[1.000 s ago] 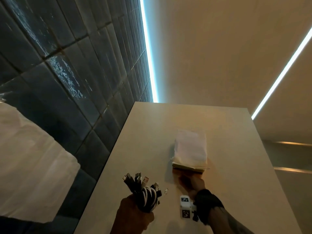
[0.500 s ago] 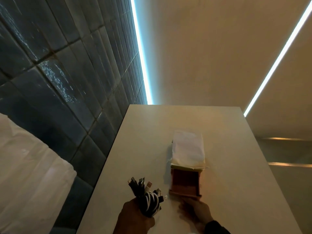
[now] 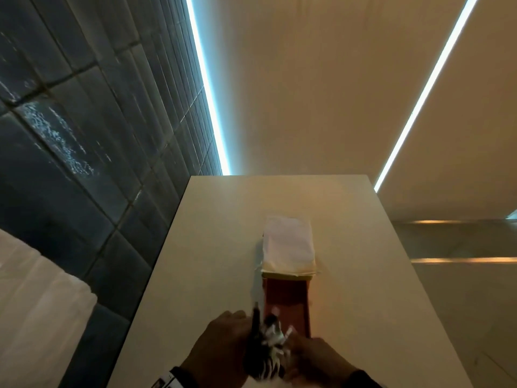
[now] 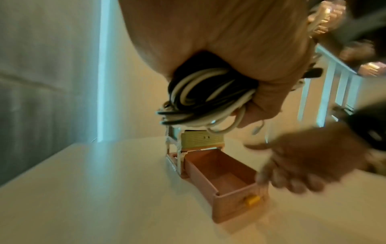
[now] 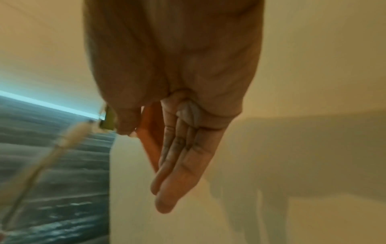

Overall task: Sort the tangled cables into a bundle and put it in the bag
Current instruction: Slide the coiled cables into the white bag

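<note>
The left hand has its fingers curled tight around the coiled black-and-white cable bundle, holding it just above the pulled-out pink drawer, likely to drop it in. The right hand, fingers straight and empty, hovers beside the drawer's front end, leaving the opening clear

- Surface: organizer at centre.
- Drawer: pulled out at 6 o'clock of organizer.
- Cable bundle: over the drawer's near end, in left hand.
- Right hand: at 3 o'clock of bundle.
</note>
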